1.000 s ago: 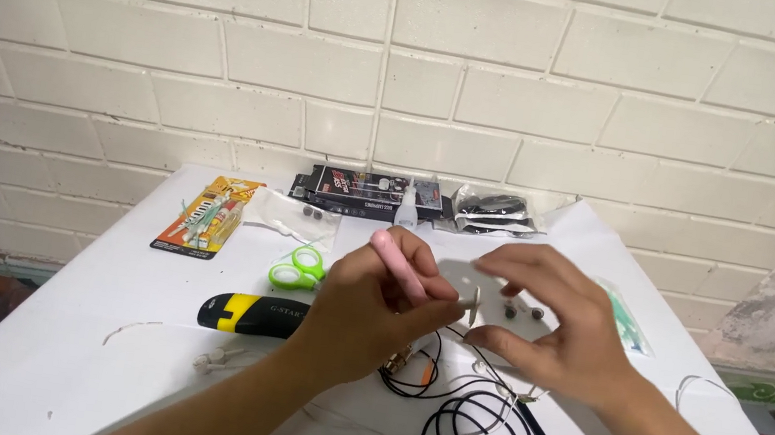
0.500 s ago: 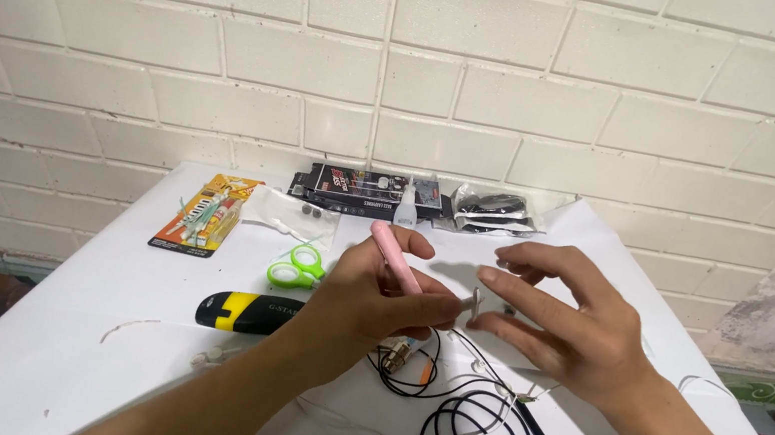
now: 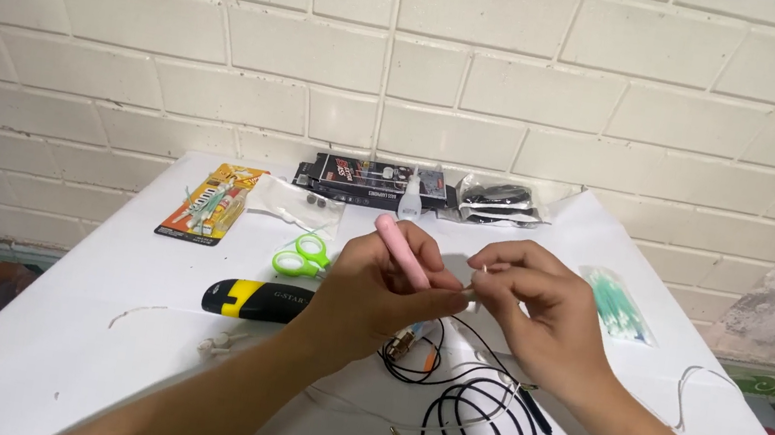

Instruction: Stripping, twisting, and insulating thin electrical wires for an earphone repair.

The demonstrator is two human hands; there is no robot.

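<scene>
My left hand [image 3: 374,298] grips a pink pen-shaped tool [image 3: 402,249], its upper end sticking out above the fingers. My right hand [image 3: 543,315] pinches a thin white wire end [image 3: 479,272] right at the left hand's fingertips. The two hands touch above the white table [image 3: 66,344]. Under them lies a coiled black cable [image 3: 478,432] with a jack plug, and a small bundle of coloured wire ends [image 3: 410,344].
A black and yellow utility knife [image 3: 257,299], green scissors [image 3: 303,254], an orange blister pack [image 3: 211,202], a black box [image 3: 374,181], a small white bottle [image 3: 412,198], bagged black parts [image 3: 499,201], and a packet of green swabs [image 3: 620,306] lie around. A brick wall stands behind.
My right hand has let go of the grey piece it held a second ago and now pinches a thin wire. Both hands have drawn closer together.
</scene>
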